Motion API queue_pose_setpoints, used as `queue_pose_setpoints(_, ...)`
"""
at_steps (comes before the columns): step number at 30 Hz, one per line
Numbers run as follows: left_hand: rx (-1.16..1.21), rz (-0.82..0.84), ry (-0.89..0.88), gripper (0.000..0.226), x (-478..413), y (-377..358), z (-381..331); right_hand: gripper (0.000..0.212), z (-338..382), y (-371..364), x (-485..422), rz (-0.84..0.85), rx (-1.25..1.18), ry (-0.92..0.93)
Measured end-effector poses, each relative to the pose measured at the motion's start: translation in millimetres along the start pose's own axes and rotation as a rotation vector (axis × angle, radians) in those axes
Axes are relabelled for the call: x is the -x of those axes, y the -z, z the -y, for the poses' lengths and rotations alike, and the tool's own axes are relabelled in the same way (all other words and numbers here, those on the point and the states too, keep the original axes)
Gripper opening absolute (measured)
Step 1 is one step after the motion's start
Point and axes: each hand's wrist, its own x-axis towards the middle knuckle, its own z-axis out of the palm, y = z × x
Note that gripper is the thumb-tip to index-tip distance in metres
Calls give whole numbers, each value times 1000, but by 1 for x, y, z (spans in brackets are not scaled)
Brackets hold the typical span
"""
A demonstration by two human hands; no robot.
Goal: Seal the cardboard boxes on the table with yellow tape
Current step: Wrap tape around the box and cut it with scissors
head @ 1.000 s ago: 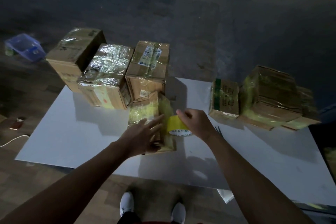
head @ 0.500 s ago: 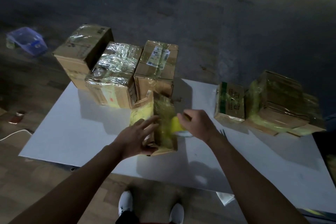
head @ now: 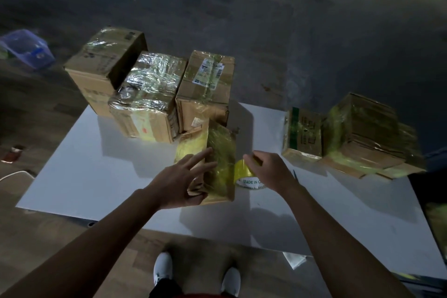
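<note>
A small cardboard box (head: 219,162) wrapped in yellow tape stands on end near the middle of the white table (head: 96,176). My left hand (head: 183,181) presses flat against its left face, thumb under the near corner. My right hand (head: 268,172) grips the yellow tape roll (head: 243,173) just right of the box, low by the table. Three larger taped boxes (head: 150,94) stand in a row at the back left. Two more yellow-taped boxes (head: 358,138) sit at the right.
A blue plastic container (head: 26,48) lies on the floor at far left. A white cable (head: 14,174) and a small object are on the floor left of the table. A dark pen-like item (head: 295,174) lies by my right wrist. My white shoes (head: 163,270) show below the table edge.
The small box has been tipped more upright between my hands. My right hand with the tape roll moved along its right side and now sits lower by the table.
</note>
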Motion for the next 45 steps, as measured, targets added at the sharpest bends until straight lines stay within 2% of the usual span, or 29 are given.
queue_pose_setpoints(5, 78, 10, 204, 84, -6, -15, -19, 44, -3, 1, 11, 32, -42, -94)
queue_pose_setpoints(7, 149, 28, 210, 82, -9, -19, -22, 42, -6, 4, 16, 49, -19, -143)
queue_pose_setpoints(9, 159, 74, 177, 82, -12, -20, -23, 41, -13, 6, 22, 82, 1, -199)
queue_pose_setpoints(14, -47, 127, 67, 80, -23, -27, -34, 43, -39, -2, 36, 111, -47, -269)
queue_pose_setpoints(17, -200, 222, -38, 82, -35, -35, -40, 38, -62, -9, 51, 224, 14, -273)
queue_pose_setpoints(23, -367, 379, -105, 81, -48, -42, -37, 59, -77, -13, 70, 286, -34, -411)
queue_pose_setpoints(25, -414, 402, -111, 80, -44, -44, -31, 55, -76, -10, 69, 327, -27, -401)
queue_pose_setpoints(30, -341, 320, -73, 69, -41, -49, -30, 45, -73, -5, 67, 351, -26, -323)
queue_pose_setpoints(39, -366, 141, 109, 91, -40, -68, -50, 40, -67, 4, 68, 428, -26, -258)
queue_pose_setpoints(45, -316, 97, 114, 85, -39, -65, -53, 35, -66, -1, 68, 426, -55, -263)
